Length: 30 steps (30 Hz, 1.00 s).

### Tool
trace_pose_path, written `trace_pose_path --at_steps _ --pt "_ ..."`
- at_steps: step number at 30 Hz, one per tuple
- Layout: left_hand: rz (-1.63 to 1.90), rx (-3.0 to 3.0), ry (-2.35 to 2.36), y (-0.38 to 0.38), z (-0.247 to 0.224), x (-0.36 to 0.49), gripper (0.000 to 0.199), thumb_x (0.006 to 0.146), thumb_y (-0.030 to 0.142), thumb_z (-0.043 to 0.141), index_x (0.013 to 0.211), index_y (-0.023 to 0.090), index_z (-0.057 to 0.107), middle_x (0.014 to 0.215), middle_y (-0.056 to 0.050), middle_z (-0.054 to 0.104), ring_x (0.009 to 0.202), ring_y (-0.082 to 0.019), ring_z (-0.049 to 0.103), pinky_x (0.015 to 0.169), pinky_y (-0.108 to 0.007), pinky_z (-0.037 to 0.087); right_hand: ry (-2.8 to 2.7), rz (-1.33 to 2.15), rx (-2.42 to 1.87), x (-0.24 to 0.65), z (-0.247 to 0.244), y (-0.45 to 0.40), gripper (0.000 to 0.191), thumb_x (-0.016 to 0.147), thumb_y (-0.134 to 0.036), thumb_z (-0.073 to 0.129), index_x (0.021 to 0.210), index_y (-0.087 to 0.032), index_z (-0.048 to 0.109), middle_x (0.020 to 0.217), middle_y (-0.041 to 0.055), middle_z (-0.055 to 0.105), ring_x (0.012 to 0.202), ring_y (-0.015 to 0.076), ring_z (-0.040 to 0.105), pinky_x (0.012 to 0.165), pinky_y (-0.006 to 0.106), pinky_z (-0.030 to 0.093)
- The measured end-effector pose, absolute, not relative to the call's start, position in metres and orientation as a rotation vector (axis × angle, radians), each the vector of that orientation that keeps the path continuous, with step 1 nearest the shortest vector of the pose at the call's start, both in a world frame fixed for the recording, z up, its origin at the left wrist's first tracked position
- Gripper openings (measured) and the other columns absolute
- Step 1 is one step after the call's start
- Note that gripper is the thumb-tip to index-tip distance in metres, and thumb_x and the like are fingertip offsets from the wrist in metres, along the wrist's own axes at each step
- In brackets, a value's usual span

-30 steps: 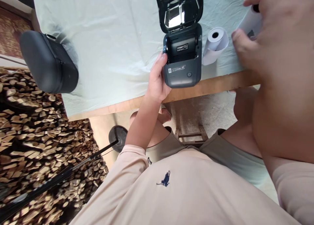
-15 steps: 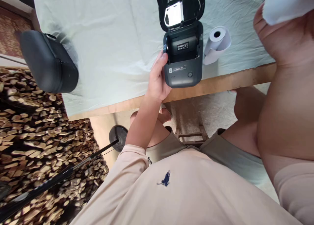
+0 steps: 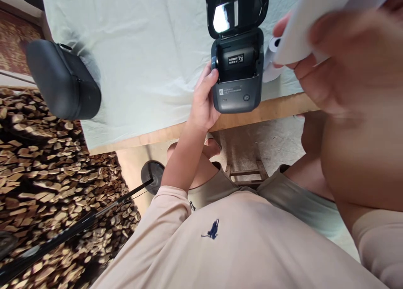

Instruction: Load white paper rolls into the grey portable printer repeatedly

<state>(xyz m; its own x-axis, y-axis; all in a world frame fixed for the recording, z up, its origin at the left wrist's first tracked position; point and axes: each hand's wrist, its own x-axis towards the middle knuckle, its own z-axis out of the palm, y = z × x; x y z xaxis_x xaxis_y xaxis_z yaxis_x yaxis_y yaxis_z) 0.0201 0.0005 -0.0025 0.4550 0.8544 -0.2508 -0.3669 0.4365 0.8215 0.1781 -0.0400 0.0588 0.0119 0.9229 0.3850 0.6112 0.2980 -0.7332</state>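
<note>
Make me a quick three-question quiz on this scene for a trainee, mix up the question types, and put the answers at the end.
1. True or false: the left hand holds the dark device, and its lid stands open.
2. Multiple choice: what does the right hand hold? A, a dark case; B, white paper; C, a pair of scissors.
3. Short answer: what is beside the device, partly hidden from the camera by what the right hand holds?

Key: 1, true. 2, B. 3, a white paper roll.

dark device (image 3: 236,72), lid (image 3: 245,11) open; white paper (image 3: 302,26), blurred, apparently rolled, to its right
</note>
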Motion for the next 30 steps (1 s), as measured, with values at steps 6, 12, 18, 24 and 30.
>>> trace_pose_path --at_steps 6,12,18,24,30 --pt "0.842 0.841 0.722 -0.001 0.003 0.020 0.032 0.075 0.027 0.038 0.107 0.023 0.039 0.097 -0.003 0.054 0.109 -0.016 0.042 0.093 -0.030 0.037 -1.992 0.191 -1.627 0.169 0.040 -0.036 0.040 0.068 -0.028 0.035 0.108 -0.030 0.032 0.102 -0.0092 0.042 0.089 -0.0029 0.044 0.074 0.011 0.038" --pt "0.858 0.922 0.730 -0.003 0.001 0.021 0.037 0.075 0.024 0.037 0.112 0.027 0.038 0.109 0.003 0.049 0.117 -0.014 0.033 0.097 -0.023 0.034 -2.041 0.143 -1.819 0.169 0.020 -0.029 0.033 0.072 -0.040 0.028 0.099 -0.026 0.042 0.087 -0.0055 0.050 0.078 0.0014 0.044 0.064 0.016 0.028" --pt "0.907 0.790 0.811 -0.003 0.004 0.024 0.039 0.075 0.016 0.030 0.112 0.019 0.040 0.106 0.000 0.049 0.110 -0.014 0.039 0.088 -0.022 0.036 -2.112 0.226 -1.800 0.166 0.014 -0.026 0.034 0.075 -0.039 0.020 0.093 -0.028 0.048 0.100 -0.0072 0.045 0.096 0.0046 0.039 0.082 0.023 0.030" --pt "0.859 0.764 0.809 -0.001 0.003 0.021 0.027 0.072 0.036 0.041 0.094 0.025 0.052 0.087 -0.001 0.059 0.113 -0.015 0.037 0.098 -0.028 0.032 -2.189 0.159 -1.657 0.164 0.014 -0.032 0.028 0.074 -0.043 0.026 0.091 -0.037 0.046 0.094 -0.0107 0.046 0.102 0.0063 0.035 0.087 0.032 0.023" --pt "0.851 0.877 0.771 -0.003 0.000 0.019 0.029 0.070 0.025 0.045 0.099 0.020 0.043 0.088 -0.001 0.054 0.109 -0.017 0.043 0.090 -0.032 0.037 -2.164 0.098 -1.446 0.167 0.026 -0.037 0.027 0.067 -0.045 0.038 0.089 -0.033 0.046 0.089 -0.0132 0.048 0.100 0.0017 0.039 0.090 0.025 0.030"
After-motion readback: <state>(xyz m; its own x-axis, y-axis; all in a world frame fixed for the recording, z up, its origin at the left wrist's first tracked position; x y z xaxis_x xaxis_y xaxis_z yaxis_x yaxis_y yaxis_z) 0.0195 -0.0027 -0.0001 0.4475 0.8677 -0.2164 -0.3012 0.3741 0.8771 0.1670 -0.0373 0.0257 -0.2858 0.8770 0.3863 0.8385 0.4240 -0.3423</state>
